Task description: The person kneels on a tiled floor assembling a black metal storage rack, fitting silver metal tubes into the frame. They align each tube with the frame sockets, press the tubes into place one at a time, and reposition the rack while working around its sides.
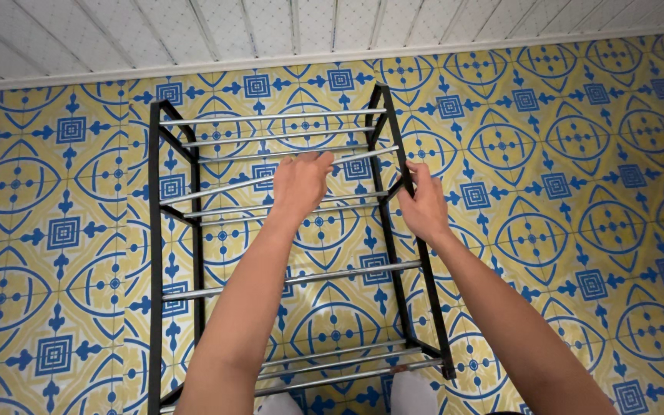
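Note:
A shoe rack with black side frames [154, 230] and several silver metal rods [270, 117] stands on the tiled floor in the middle of the head view. My left hand [300, 184] grips one silver rod [224, 187] in the upper middle of the rack; that rod slants down to the left. My right hand [424, 204] is closed around the black right side frame [390, 134] at the same height. Both forearms reach up from the bottom edge and cover part of the lower rods.
The floor [562, 192] is covered in yellow and blue patterned tiles. A white panelled wall [270, 31] runs along the top behind the rack. Two pale shapes, perhaps my feet [413, 392], show at the bottom edge under the rack.

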